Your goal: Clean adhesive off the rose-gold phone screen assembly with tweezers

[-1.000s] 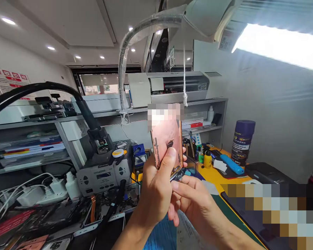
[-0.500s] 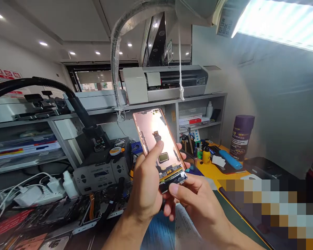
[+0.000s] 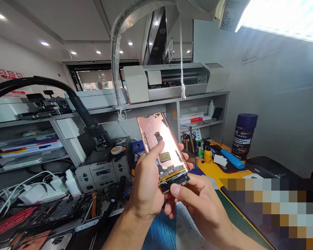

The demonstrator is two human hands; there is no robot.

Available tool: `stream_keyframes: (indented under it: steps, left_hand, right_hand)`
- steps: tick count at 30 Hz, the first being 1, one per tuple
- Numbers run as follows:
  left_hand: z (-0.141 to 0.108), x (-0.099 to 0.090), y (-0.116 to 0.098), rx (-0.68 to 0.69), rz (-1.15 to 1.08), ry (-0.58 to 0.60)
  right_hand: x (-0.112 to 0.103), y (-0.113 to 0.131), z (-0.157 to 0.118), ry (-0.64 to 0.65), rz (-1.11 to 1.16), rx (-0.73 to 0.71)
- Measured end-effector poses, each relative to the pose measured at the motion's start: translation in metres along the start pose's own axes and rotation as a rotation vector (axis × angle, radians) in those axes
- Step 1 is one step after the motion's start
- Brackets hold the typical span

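A phone screen panel, its copper-coloured back turned towards me, is held tilted above the bench. My left hand is closed around its lower part, with the thumb flat on the back near a small black flex cable and the fingertips at the right edge. A black flex strip runs across the panel's bottom end. My right hand pinches that strip, thumb in front; its other fingers are partly hidden behind.
A grey soldering station stands at the left, near phone parts. At the right are a spray can, a blue-handled tool and a yellow bottle. A bright lamp hangs overhead.
The panel and both hands appear slightly further right and lower, along with a small shift of the whole view. Both grips look the same.
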State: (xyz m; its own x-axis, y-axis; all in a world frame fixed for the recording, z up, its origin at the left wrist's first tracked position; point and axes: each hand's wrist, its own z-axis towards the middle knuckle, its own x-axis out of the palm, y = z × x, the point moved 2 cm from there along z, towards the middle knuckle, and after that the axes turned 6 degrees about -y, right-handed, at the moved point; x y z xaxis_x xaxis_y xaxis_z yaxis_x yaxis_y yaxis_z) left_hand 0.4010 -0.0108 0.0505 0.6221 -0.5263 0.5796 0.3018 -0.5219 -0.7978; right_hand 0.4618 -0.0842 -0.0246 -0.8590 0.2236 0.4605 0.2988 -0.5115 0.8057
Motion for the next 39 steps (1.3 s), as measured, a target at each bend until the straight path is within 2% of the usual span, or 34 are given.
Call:
stream_keyframes:
  steps: [5,20,39]
  left_hand:
    - [-0.0004,-0.0004,-0.0007,-0.02,-0.009,-0.009]
    - [0.003,-0.0017,0.0012,-0.039,-0.06,0.061]
    - [0.0038,-0.0018,-0.0001,-0.073,-0.057,0.048]
  right_hand:
    - [0.001,0.0006,-0.0007,-0.007,0.014,0.004]
    - [0.0002,-0.0005,0.0,0.002,0.0,-0.003]
    - [0.0,-0.0003,0.0017,-0.001,-0.025,-0.001]
